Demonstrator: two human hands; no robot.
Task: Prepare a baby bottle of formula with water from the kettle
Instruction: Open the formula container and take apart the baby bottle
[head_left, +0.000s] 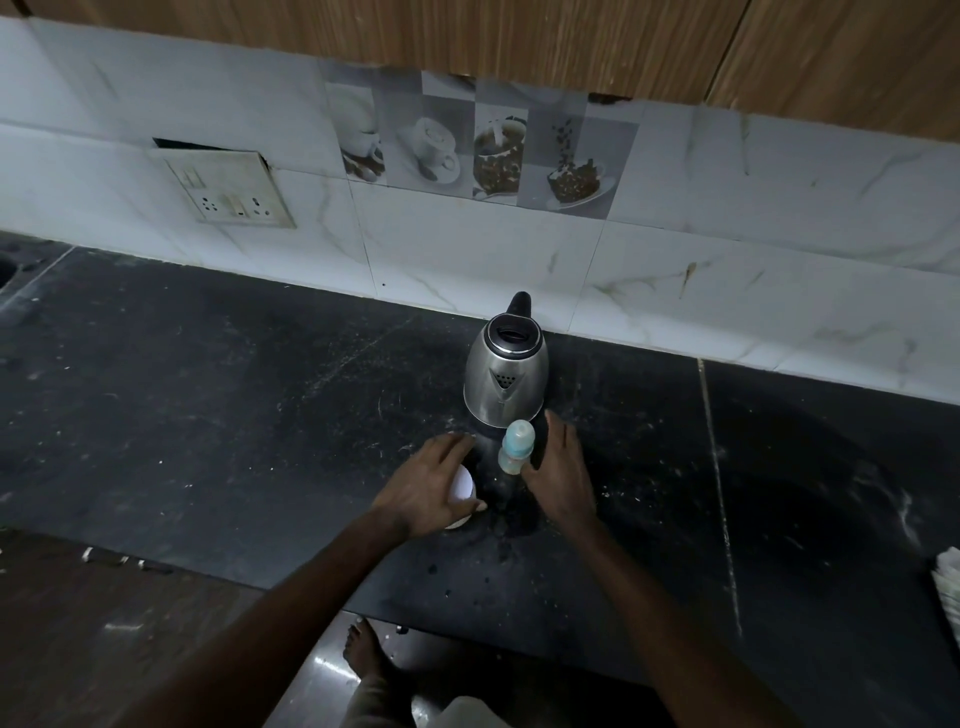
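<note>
A steel kettle (505, 379) with a black handle stands on the dark counter (260, 415) near the wall, its lid open. Just in front of it stands a small baby bottle (516, 447) with a pale blue cap, upright. My right hand (558, 475) is beside the bottle on its right, fingers straight, thumb tip close to the bottle's base; I cannot tell if it touches. My left hand (428, 486) lies over a round white container (461, 491), fingers spread across its top and thumb along its near side. Most of the container is hidden.
A white tiled backsplash with a switch and socket plate (228, 189) runs behind the counter. A white cloth (948, 584) lies at the right edge. The counter's front edge runs near my forearms, and a bare foot (363, 652) shows on the floor below.
</note>
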